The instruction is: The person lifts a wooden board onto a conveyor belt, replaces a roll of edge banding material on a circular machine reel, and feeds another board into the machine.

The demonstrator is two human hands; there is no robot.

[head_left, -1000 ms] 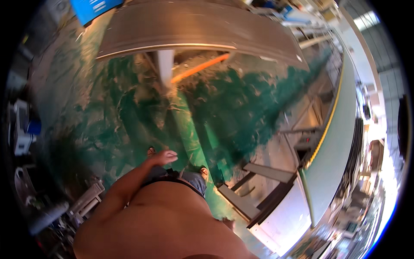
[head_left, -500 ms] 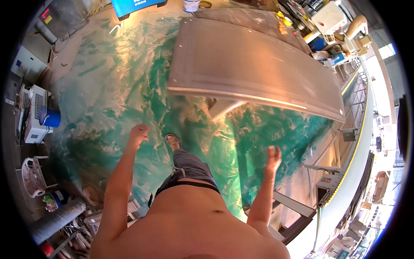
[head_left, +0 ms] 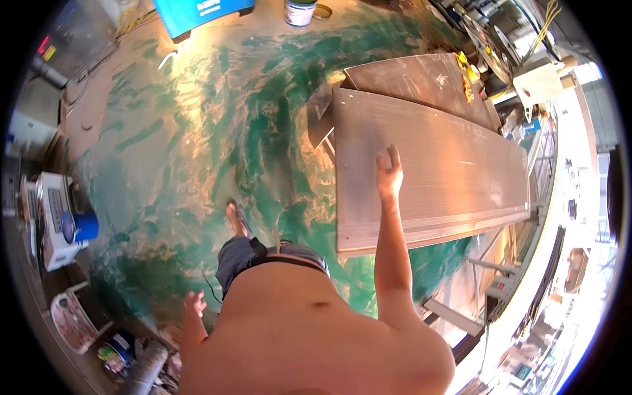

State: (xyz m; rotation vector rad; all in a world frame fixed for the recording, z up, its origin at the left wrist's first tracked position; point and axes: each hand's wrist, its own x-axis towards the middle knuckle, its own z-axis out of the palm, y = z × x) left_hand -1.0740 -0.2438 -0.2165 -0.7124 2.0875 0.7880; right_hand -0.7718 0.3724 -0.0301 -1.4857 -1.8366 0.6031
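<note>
My right hand (head_left: 390,174) is stretched forward with its fingers apart, and nothing is in it. It appears in front of a large brown flat-topped table (head_left: 454,178); no contact with the surface can be made out. Down at the lower left, my left hand (head_left: 195,302) hangs by my side over the floor. Its fingers are loosely bent and spread, holding nothing. A second brown panel (head_left: 421,82) lies at an angle beyond the table's far edge.
Green, dusty floor (head_left: 263,131) spreads ahead of me. A blue box-shaped unit (head_left: 197,16) and a white bucket (head_left: 299,13) stand at the far side. On the left are a blue bucket (head_left: 82,226) and a white chair (head_left: 74,322). Machinery with a rail (head_left: 526,263) runs along the right.
I have stepped forward, and the table now sits lower and farther right in view. My right hand has swung forward, while my left has swung back. My other foot is now in front.
</note>
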